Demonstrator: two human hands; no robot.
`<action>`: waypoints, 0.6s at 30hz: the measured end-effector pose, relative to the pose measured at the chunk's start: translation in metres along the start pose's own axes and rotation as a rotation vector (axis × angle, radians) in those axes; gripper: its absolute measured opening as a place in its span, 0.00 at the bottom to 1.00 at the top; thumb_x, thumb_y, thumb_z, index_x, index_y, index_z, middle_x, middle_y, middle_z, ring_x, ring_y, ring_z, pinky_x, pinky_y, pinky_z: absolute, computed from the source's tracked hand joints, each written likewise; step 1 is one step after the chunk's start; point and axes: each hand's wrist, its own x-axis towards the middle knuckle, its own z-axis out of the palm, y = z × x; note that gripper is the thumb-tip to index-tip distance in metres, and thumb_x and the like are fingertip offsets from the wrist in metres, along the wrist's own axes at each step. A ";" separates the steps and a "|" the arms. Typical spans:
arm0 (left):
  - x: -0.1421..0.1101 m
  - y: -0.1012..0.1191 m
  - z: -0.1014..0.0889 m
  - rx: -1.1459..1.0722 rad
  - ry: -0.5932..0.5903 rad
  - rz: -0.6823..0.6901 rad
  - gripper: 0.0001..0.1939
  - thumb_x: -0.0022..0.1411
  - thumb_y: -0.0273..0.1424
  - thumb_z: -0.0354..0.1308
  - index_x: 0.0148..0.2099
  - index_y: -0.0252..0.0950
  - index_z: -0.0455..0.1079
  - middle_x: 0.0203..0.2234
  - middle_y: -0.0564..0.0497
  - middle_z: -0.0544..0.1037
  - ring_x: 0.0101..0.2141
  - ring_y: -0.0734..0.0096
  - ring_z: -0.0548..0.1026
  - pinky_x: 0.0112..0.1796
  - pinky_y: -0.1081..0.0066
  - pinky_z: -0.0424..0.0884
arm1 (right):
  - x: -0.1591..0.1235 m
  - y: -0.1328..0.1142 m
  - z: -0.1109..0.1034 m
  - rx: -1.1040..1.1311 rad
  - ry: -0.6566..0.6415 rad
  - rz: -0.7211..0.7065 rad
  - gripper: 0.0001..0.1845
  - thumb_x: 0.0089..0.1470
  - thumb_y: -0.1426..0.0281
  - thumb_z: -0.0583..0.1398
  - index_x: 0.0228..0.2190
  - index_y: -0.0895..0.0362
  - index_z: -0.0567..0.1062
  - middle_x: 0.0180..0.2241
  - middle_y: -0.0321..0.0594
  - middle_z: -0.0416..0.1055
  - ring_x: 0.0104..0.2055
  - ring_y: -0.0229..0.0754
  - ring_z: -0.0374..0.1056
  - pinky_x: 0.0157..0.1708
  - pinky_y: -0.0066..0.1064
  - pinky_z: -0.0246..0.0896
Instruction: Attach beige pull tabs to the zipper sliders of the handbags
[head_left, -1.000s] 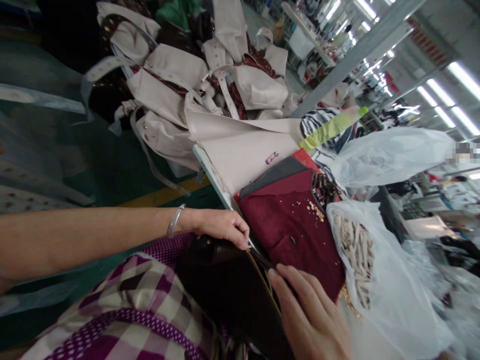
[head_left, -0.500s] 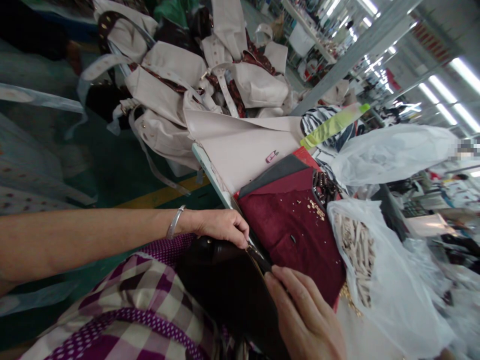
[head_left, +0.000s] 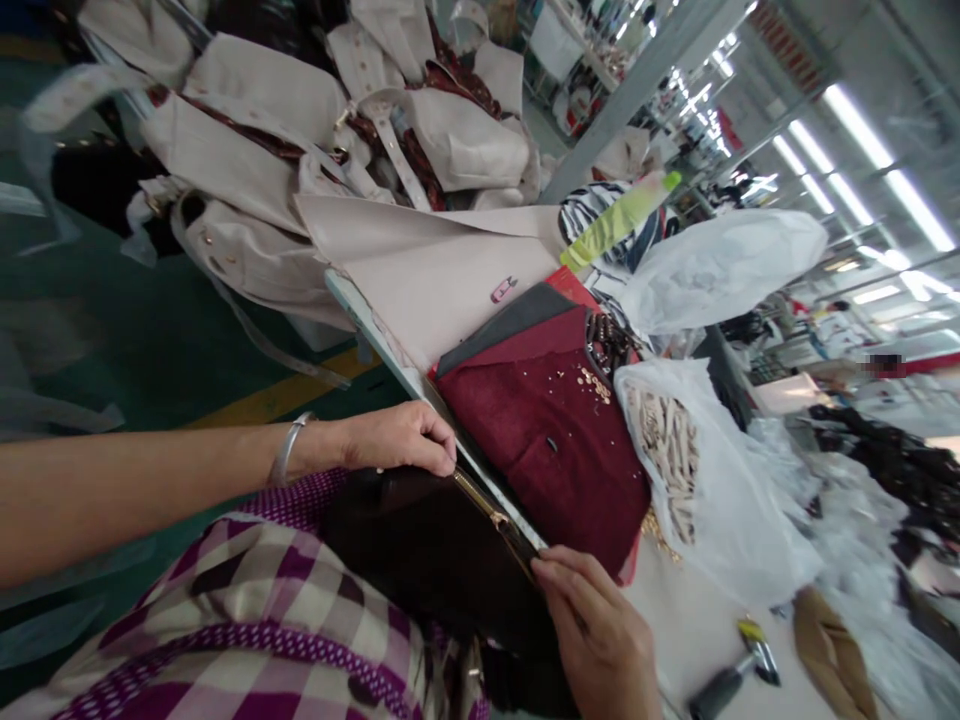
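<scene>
A dark brown bag piece (head_left: 431, 555) with a gold-coloured zip edge (head_left: 491, 520) lies across my lap against the table edge. My left hand (head_left: 397, 440), a silver bangle on its wrist, pinches the far end of that edge with closed fingers. My right hand (head_left: 600, 635) grips the near end of the same edge, fingers curled over it. Just beyond the zip lies a dark red suede piece (head_left: 555, 440) with small gold studs (head_left: 592, 385) scattered on it.
A beige leather panel (head_left: 435, 280) lies past the suede. Behind it, beige bags (head_left: 300, 150) are heaped. A clear plastic bag of beige strips (head_left: 697, 480) sits at the right. A hammer (head_left: 731, 680) lies near the table's front. The green floor with a yellow line (head_left: 277, 400) is at the left.
The camera has swung, shifting the scene left and up. My right hand has slid along the zip edge toward me and closed on it. A hammer has come into view.
</scene>
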 end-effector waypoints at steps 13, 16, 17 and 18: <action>-0.038 0.061 0.016 0.566 0.122 0.371 0.07 0.59 0.32 0.59 0.34 0.38 0.78 0.29 0.56 0.74 0.29 0.77 0.71 0.32 0.75 0.64 | 0.028 -0.046 0.025 0.251 0.088 0.372 0.10 0.65 0.67 0.57 0.34 0.55 0.76 0.29 0.34 0.74 0.30 0.35 0.69 0.33 0.24 0.60; -0.042 0.092 0.024 0.920 0.421 0.640 0.11 0.67 0.32 0.55 0.47 0.40 0.77 0.44 0.52 0.76 0.43 0.67 0.74 0.46 0.68 0.66 | 0.045 -0.037 0.005 0.276 0.078 0.441 0.16 0.66 0.62 0.56 0.28 0.56 0.75 0.22 0.30 0.68 0.24 0.33 0.63 0.25 0.24 0.52; -0.040 0.099 0.030 1.036 0.512 0.737 0.13 0.69 0.32 0.54 0.51 0.40 0.75 0.50 0.50 0.74 0.50 0.63 0.72 0.52 0.64 0.64 | 0.053 -0.030 -0.003 0.273 0.060 0.491 0.19 0.65 0.60 0.56 0.26 0.56 0.74 0.21 0.30 0.67 0.22 0.33 0.61 0.24 0.25 0.50; -0.037 0.101 0.036 1.140 0.565 0.824 0.14 0.70 0.31 0.52 0.54 0.38 0.73 0.54 0.48 0.73 0.54 0.59 0.69 0.57 0.60 0.60 | 0.061 -0.021 -0.011 0.269 0.043 0.540 0.20 0.65 0.58 0.56 0.25 0.56 0.74 0.20 0.30 0.67 0.22 0.33 0.60 0.23 0.26 0.49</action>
